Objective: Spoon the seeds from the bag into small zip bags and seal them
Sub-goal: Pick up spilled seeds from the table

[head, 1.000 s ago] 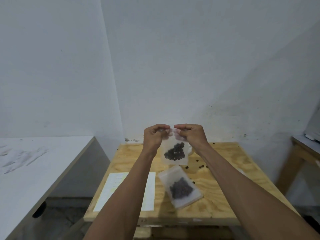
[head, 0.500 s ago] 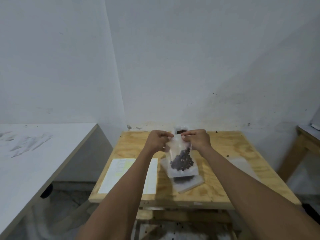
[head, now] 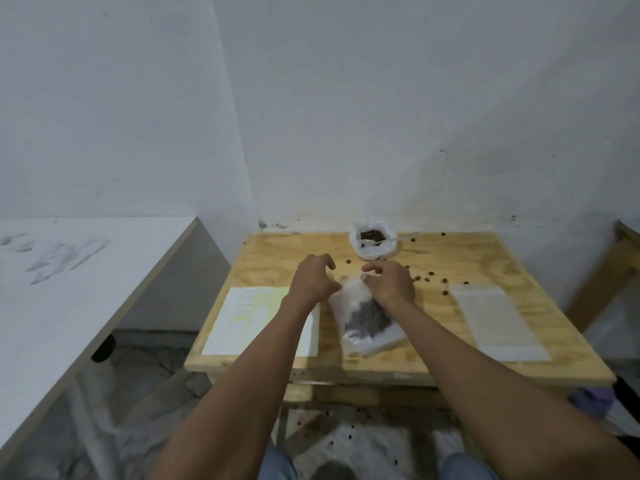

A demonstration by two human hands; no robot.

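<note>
Head view: both hands over a filled zip bag lying on the bench.
Left hand (head: 313, 280) hovers with fingers loosely spread, holding nothing; right hand (head: 389, 280) pinches the top of the small zip bag (head: 365, 318) of dark seeds. Seed bag (head: 373, 242) with spoon (head: 381, 241) stands at the bench (head: 485, 368) rear; loose seeds lie scattered nearby.

Right hand (head: 389, 284) hides the zip bag's (head: 367, 317) top corner.
</note>
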